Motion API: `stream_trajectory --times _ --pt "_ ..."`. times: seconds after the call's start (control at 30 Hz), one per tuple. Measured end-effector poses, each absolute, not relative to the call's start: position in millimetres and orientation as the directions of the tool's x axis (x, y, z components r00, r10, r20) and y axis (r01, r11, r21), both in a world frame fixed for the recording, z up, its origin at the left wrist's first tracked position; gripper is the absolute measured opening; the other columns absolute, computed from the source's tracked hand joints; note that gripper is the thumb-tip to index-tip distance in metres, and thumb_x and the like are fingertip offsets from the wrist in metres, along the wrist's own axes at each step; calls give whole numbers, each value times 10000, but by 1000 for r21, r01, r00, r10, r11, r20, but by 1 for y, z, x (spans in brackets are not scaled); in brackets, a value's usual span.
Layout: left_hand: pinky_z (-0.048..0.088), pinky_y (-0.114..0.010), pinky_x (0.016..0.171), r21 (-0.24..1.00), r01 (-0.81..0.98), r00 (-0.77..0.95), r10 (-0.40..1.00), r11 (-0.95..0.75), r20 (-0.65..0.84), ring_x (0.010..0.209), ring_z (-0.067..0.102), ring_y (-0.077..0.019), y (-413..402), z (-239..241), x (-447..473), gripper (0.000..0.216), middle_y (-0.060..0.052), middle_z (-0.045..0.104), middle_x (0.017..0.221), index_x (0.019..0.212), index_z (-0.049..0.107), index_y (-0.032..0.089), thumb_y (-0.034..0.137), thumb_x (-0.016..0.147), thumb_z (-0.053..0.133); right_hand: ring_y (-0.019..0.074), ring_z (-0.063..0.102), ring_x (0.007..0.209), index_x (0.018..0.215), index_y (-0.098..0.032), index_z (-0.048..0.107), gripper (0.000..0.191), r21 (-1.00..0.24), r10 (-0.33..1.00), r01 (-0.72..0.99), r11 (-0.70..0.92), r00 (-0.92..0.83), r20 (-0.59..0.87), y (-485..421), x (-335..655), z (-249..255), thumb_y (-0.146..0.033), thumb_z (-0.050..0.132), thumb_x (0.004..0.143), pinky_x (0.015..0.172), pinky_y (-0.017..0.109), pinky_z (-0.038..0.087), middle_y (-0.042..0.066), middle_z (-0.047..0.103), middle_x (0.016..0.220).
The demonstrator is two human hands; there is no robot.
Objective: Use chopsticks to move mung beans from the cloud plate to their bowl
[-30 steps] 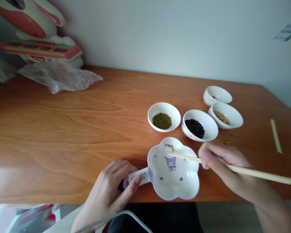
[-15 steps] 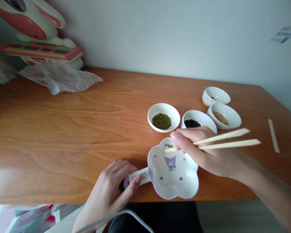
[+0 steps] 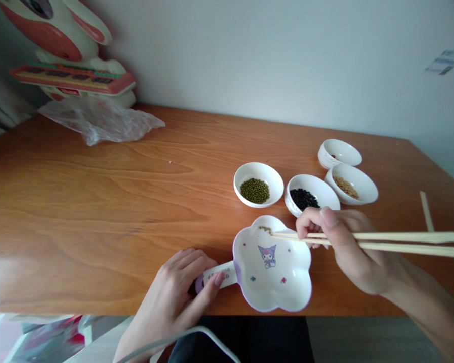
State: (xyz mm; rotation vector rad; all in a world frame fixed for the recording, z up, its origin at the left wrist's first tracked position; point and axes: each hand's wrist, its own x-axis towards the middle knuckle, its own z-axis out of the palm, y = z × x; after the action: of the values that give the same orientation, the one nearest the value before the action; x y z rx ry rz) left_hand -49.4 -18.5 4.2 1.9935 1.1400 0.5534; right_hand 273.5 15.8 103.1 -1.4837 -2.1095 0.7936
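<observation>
My left hand (image 3: 181, 285) is closed round the handle of a flower-shaped white dish (image 3: 272, 287) with a purple rim and a cartoon figure inside. Between the fingers of my right hand (image 3: 348, 242) lies a pair of chopsticks (image 3: 404, 241), their tips close together inside the dish. Just left of the tips, a few green mung beans (image 3: 265, 229) rest near the dish's far edge. Behind the dish stands a white bowl of mung beans (image 3: 254, 190). Beside it, a bowl of black beans (image 3: 303, 198) sits just beyond my right hand.
Farther right are a bowl of pale tan beans or nuts (image 3: 346, 186) and a bowl (image 3: 340, 154) with a small dark bit in it. A pale strip (image 3: 426, 212) lies at the right. Crumpled clear plastic (image 3: 109, 123) and a rabbit toy with keyboard (image 3: 71, 75) occupy the back left.
My right hand has moved right and turned, so the chopsticks now lie nearly level and the black beans show more. My left hand keeps its hold on the handle.
</observation>
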Motion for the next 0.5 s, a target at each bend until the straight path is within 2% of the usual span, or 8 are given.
stream_trajectory --times 0.3,0.5 --pt "456 -308 785 786 527 508 861 -323 13 840 606 -184 -18 6 -48 228 -24 671 903 947 666 236 358 1085 533 165 615 680 818 -229 622 553 -670 942 697 256 -334 13 19 274 99 -501 271 1148 664 331 428 5 656 744" --pt "459 -309 794 790 524 507 862 -318 12 844 604 -183 -18 6 -48 237 -28 669 908 939 663 233 364 1086 532 158 642 658 810 -221 655 499 -681 941 671 293 -328 82 20 272 97 -438 356 1146 661 326 456 6 675 722"
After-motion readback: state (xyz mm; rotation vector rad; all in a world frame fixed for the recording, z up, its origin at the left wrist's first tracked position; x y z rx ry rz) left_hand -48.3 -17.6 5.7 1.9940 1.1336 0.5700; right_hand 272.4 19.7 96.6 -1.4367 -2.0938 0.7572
